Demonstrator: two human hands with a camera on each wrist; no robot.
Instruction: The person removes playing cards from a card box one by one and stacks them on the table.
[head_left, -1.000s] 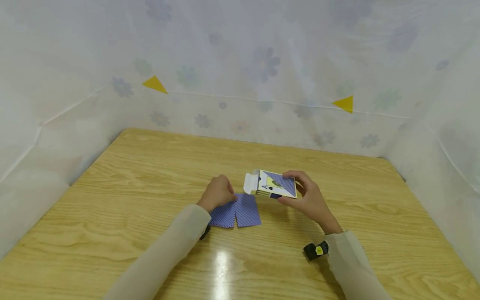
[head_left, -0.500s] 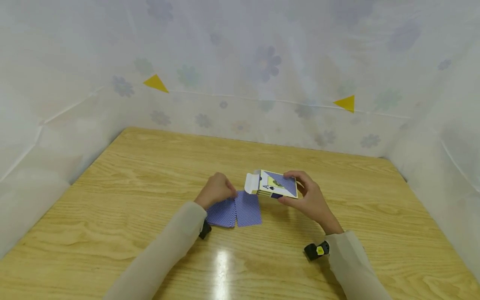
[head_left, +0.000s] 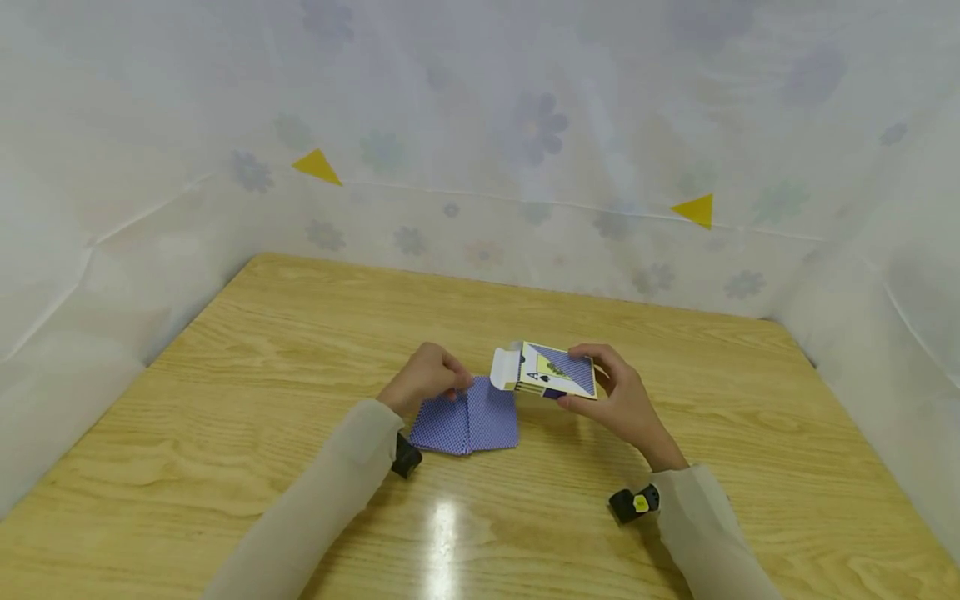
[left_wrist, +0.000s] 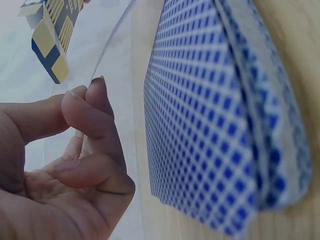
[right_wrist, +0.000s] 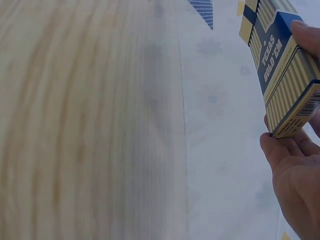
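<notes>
A person's left hand [head_left: 427, 377] holds a thin blue-and-white checked playing card [head_left: 495, 417] in a closed pinch beside a matching card stack [head_left: 441, 427], lower centre of the head view; just right, the right hand [head_left: 624, 407] grips a flap-open, blue-and-white cardboard box [head_left: 557, 369] across its width.

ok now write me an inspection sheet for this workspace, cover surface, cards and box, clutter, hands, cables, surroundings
Surface: wood-grain table, with a bright reflection near the front.
Job's things: pile of cards on the table, blue checked backs up; pinched card beside it, single or several unclear; card box held above the table, open flap toward the cards.
Clutter: nothing seen.
Hands: left hand pinches the card by its edge; right hand grips the box; black device at each wrist.
Cables: nothing seen.
Surroundings: pale flower-patterned sheeting at back and sides, two yellow triangles on the back.
</notes>
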